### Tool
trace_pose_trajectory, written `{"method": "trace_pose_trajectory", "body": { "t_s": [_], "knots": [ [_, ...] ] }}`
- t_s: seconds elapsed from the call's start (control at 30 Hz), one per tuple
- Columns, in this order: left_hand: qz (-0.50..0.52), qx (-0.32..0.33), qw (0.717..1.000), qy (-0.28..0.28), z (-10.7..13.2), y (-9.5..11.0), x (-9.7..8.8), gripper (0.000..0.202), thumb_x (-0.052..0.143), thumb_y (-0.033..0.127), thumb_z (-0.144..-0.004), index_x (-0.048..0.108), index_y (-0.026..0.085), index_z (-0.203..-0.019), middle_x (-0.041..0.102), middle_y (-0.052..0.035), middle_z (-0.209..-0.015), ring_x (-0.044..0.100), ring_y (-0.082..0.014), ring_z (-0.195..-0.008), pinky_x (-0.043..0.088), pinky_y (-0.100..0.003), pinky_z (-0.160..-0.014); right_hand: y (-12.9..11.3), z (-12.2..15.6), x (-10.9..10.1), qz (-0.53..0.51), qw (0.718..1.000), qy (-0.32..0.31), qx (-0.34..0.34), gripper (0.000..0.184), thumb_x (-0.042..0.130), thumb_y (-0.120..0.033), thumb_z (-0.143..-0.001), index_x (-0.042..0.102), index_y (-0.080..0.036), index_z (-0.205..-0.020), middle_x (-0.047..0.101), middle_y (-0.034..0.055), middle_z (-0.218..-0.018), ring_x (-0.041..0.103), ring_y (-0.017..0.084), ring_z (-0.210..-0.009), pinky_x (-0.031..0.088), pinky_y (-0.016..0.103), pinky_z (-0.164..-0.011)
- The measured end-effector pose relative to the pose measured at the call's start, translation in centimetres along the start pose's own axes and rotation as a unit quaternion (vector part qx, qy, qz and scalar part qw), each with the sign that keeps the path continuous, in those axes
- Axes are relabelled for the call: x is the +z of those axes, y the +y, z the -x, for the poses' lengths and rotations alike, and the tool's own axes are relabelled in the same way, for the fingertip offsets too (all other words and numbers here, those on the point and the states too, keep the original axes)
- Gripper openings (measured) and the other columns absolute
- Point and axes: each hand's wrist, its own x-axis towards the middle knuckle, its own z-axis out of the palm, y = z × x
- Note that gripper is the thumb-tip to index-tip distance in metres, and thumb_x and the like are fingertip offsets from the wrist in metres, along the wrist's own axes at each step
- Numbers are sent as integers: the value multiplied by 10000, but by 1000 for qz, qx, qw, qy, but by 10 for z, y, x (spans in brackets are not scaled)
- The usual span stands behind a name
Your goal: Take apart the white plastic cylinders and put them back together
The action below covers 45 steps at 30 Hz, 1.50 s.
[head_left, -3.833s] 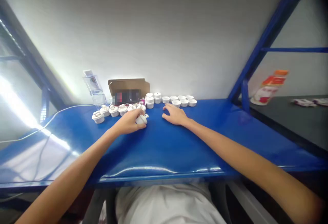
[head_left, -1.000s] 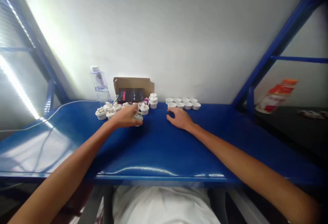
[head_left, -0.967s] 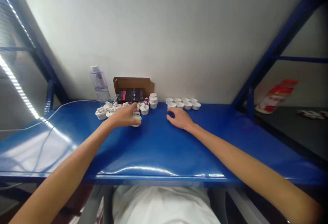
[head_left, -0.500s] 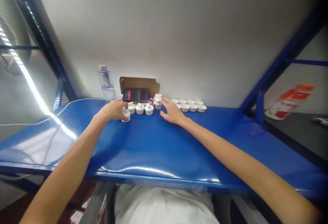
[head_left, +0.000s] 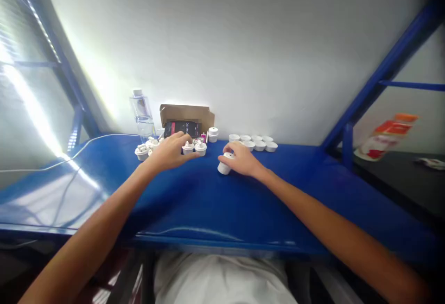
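Observation:
My left hand (head_left: 171,150) reaches among a group of small white round parts with prongs on top (head_left: 142,152), its fingers curled over one near the front (head_left: 188,148). My right hand (head_left: 241,159) is closed on a white cylindrical part (head_left: 224,167) lying tilted on the blue table (head_left: 215,197). A row of white round caps (head_left: 259,144) stands behind the right hand near the wall. One short stack of white caps (head_left: 212,133) stands beside the cardboard box.
A small open cardboard box (head_left: 187,116) with a dark phone (head_left: 182,128) leaning in it sits against the wall. A clear water bottle (head_left: 142,113) stands left of it. A white cable (head_left: 79,148) runs left. An orange-labelled bottle (head_left: 387,137) lies on the black shelf at right.
My right hand has drawn back from the stack by the box with a white part in it and rests on the table. My left hand shifted right among the pronged parts.

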Motion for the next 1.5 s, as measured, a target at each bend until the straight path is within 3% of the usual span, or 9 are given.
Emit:
{"method": "trace_pose_trajectory", "body": {
  "t_s": [0.17,0.37,0.47,0.53,0.63,0.87,1.0,1.3,1.5],
  "knots": [
    [124,106,986,-34,8,50,31,634,581,624,-890,489,234,-1381,665,-126,-1164,643,-307,-1051,460,-362,-868,-14,9,13,-307,936,-100,143,507,415,-639,-935,574,-205,-726,563,10,-564,519,156,-500,399,270,-456],
    [166,95,982,3,9,49,45,530,579,582,-909,538,192,-1265,693,-116,-1018,660,-275,-866,446,-335,-743,-32,18,19,-446,844,-196,223,528,375,-675,-946,504,-212,-728,443,-33,-472,264,78,-351,174,209,-333],
    [221,43,973,47,3,42,43,427,524,597,-929,584,188,-1035,651,-40,-769,609,-211,-701,427,-304,-666,-34,17,15,-432,896,-60,87,390,478,-601,-952,531,-221,-884,556,-6,-642,490,129,-497,415,250,-455],
    [303,-11,952,39,-2,36,42,470,430,621,-961,574,187,-855,574,-4,-607,546,-168,-569,413,-289,-602,-30,15,11,-335,938,29,-80,289,596,-509,-928,560,-234,-1012,655,55,-918,641,209,-814,548,360,-737],
    [459,-105,882,1,-9,24,40,540,385,652,-956,574,180,-773,508,9,-516,488,-139,-446,378,-279,-498,-15,11,6,-145,957,95,-234,214,653,-320,-907,604,-254,-1105,606,100,-1199,580,277,-1138,455,465,-1027],
    [611,-161,775,16,-13,9,30,329,646,412,-788,673,138,-966,713,-74,-853,666,-186,-737,469,-273,-630,39,0,23,-49,992,80,-87,279,674,-338,-836,598,-222,-1078,620,63,-1055,607,238,-975,498,395,-901],
    [595,-159,788,23,-11,11,28,325,733,321,-708,650,166,-982,705,-40,-880,664,-185,-822,488,-283,-713,47,-4,25,-47,994,97,-6,294,689,-423,-794,549,-218,-952,610,32,-947,581,203,-824,490,345,-772],
    [517,-159,841,3,-11,12,34,350,739,371,-709,597,199,-978,718,-40,-920,676,-219,-912,509,-323,-763,45,-2,27,-11,996,85,24,319,689,-459,-783,471,-233,-838,595,10,-906,587,180,-777,453,309,-717],
    [242,-116,963,32,-10,1,27,363,735,427,-668,550,218,-900,678,-11,-835,649,-210,-765,453,-303,-666,36,1,22,40,994,97,41,315,694,-449,-760,493,-237,-878,619,26,-963,586,187,-779,406,291,-642]
  ]
}}
